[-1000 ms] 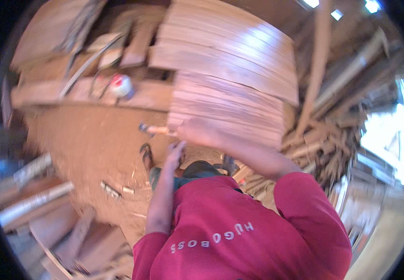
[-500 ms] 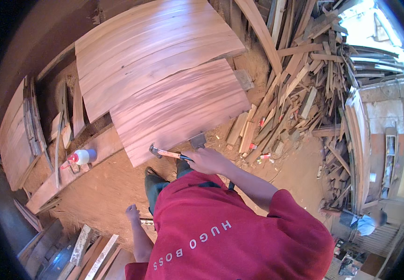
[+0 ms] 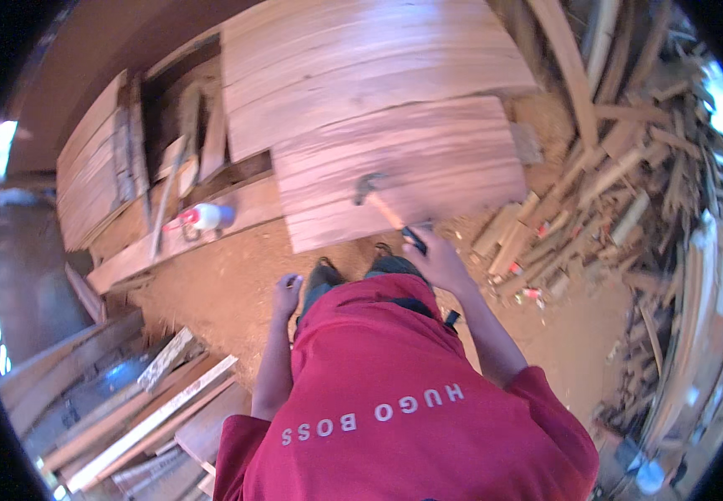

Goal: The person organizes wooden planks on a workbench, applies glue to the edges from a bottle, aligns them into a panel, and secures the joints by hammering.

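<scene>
My right hand (image 3: 440, 260) grips a claw hammer (image 3: 386, 211) by the black end of its handle. The dark hammer head hangs over the near wooden panel (image 3: 453, 154), pointing away from me. Whether it touches the wood cannot be told. My left hand (image 3: 288, 292) hangs at my left side with its fingers curled. What those fingers hold, if anything, is too small to make out. Beyond the near panel lies a larger panel of joined boards (image 3: 336, 79).
A white bottle with a red top (image 3: 208, 216) stands on a long board (image 3: 253, 209) at the left. Scrap wood (image 3: 612, 200) is heaped at the right. Several planks (image 3: 157, 417) lie at the lower left. More boards (image 3: 90, 171) lean at the far left.
The view has turned, so the panels sit further right. My right hand has carried the hammer forward over the near panel. My left hand has risen a little, its fingers still curled.
</scene>
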Demonstrator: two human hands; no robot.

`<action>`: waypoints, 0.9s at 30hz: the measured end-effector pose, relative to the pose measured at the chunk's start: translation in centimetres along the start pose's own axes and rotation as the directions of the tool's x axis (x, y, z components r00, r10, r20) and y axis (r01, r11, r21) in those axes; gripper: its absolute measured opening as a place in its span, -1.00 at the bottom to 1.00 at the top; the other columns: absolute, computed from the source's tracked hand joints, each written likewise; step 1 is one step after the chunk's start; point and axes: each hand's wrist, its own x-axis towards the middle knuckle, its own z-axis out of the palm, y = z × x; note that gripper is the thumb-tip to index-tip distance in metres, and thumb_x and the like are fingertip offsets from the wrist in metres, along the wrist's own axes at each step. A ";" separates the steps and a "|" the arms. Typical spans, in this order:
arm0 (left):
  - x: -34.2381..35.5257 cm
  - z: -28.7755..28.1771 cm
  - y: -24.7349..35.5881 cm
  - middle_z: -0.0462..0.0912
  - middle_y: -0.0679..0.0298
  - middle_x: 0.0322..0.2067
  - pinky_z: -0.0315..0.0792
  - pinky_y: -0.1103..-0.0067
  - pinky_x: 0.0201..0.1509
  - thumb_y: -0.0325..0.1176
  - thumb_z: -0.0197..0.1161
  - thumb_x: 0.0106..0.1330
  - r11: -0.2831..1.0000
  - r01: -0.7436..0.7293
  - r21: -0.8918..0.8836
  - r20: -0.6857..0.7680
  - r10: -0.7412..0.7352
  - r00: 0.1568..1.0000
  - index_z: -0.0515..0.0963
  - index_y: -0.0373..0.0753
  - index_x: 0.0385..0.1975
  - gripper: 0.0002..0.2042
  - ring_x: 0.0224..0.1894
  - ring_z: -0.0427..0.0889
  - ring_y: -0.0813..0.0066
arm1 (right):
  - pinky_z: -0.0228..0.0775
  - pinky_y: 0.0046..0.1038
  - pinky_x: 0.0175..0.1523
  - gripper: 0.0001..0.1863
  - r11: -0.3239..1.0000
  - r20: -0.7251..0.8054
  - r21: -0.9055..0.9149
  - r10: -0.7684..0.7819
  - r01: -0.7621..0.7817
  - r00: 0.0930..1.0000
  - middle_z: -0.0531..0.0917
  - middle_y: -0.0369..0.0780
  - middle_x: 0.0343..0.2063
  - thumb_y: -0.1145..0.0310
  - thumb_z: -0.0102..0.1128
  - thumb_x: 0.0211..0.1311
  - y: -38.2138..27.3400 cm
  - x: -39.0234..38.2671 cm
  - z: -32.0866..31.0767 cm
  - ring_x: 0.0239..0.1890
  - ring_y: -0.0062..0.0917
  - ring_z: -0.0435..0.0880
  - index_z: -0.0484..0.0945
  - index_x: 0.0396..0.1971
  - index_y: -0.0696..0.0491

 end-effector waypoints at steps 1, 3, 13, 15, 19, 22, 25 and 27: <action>0.2 -0.5 0.4 0.72 0.05 -0.41 0.53 0.35 -0.14 0.01 0.13 0.40 0.985 0.167 0.052 0.105 -0.172 0.979 0.67 -0.34 -0.35 -0.54 -0.29 0.71 0.26 | 0.48 -0.18 -0.02 -0.54 1.000 -0.053 -0.016 -0.023 0.022 0.998 0.67 0.04 -0.22 0.20 0.19 0.26 0.8 -0.2 -0.3 -0.15 -0.08 0.67 0.50 0.12 0.07; -0.9 -0.6 -0.1 0.70 0.03 -0.50 0.51 0.34 -0.20 0.10 0.04 0.42 0.911 0.401 -0.098 0.112 -0.390 0.914 0.67 -0.34 -0.45 -0.45 -0.39 0.69 0.18 | 0.47 -0.20 -0.01 -0.55 0.993 -0.007 -0.006 0.114 -0.114 0.993 0.67 0.04 -0.19 0.20 0.18 0.27 0.2 -0.1 -1.5 -0.14 -0.09 0.67 0.50 0.10 0.11; -4.0 -2.2 -4.8 0.67 -0.06 -0.37 0.49 0.30 -0.17 0.00 0.12 0.38 0.968 0.246 0.057 -0.099 -0.240 0.966 0.62 -0.36 -0.22 -0.55 -0.28 0.67 0.04 | 0.25 -0.55 -0.67 -0.59 1.000 -0.125 -0.020 0.017 -0.019 0.992 0.41 -0.35 -0.60 0.24 0.20 0.32 3.4 2.2 -1.0 -0.72 -0.69 0.37 0.51 0.07 0.16; -3.3 -2.7 -4.4 0.67 -0.06 -0.33 0.48 0.32 -0.17 -0.03 0.12 0.40 0.973 0.229 0.002 -0.168 -0.226 0.960 0.61 -0.35 -0.17 -0.57 -0.26 0.66 0.08 | 0.24 -0.57 -0.69 -0.61 0.998 -0.131 0.063 0.031 -0.023 0.991 0.42 -0.35 -0.60 0.24 0.20 0.33 3.2 2.7 0.2 -0.74 -0.70 0.37 0.52 0.06 0.15; 2.0 -5.0 3.4 0.66 0.13 -0.40 0.48 0.44 -0.16 -0.07 0.10 0.43 0.972 0.185 -0.142 -0.077 -0.197 0.977 0.58 -0.38 -0.24 -0.60 -0.33 0.62 0.37 | 0.29 -0.37 -0.39 -0.71 0.978 -0.157 0.126 0.188 -0.169 0.970 0.49 -0.18 -0.60 0.25 0.23 0.27 -0.7 3.2 1.2 -0.54 -0.53 0.42 0.54 -0.28 0.21; 7.2 -6.7 6.8 0.62 0.21 -0.41 0.48 0.50 -0.13 -0.11 0.04 0.48 0.935 -0.022 -0.353 -0.182 -0.046 0.982 0.55 -0.39 -0.26 -0.62 -0.33 0.59 0.47 | 0.27 -0.35 -0.42 -0.72 0.980 -0.136 0.070 0.195 -0.186 0.971 0.48 -0.16 -0.63 0.23 0.22 0.28 -1.0 4.1 3.2 -0.57 -0.48 0.44 0.53 -0.35 0.20; 14.0 -9.0 10.0 0.60 0.26 -0.42 0.46 0.54 -0.20 -0.16 0.02 0.50 0.902 -0.139 -0.409 -0.242 0.039 0.969 0.54 -0.37 -0.24 -0.66 -0.36 0.54 0.54 | 0.28 -0.32 -0.41 -0.71 0.982 -0.155 0.037 0.188 -0.185 0.970 0.48 -0.13 -0.64 0.23 0.20 0.29 -0.5 5.1 5.9 -0.57 -0.42 0.46 0.53 -0.34 0.20; 19.3 -10.9 12.0 0.60 0.28 -0.42 0.42 0.57 -0.30 -0.16 0.02 0.50 0.912 -0.061 -0.406 -0.257 -0.050 0.965 0.55 -0.36 -0.22 -0.67 -0.40 0.51 0.57 | 0.30 -0.31 -0.38 -0.71 0.967 -0.157 0.027 0.255 -0.254 0.954 0.50 -0.12 -0.61 0.24 0.19 0.30 -1.3 6.0 7.4 -0.55 -0.41 0.48 0.52 -0.30 0.20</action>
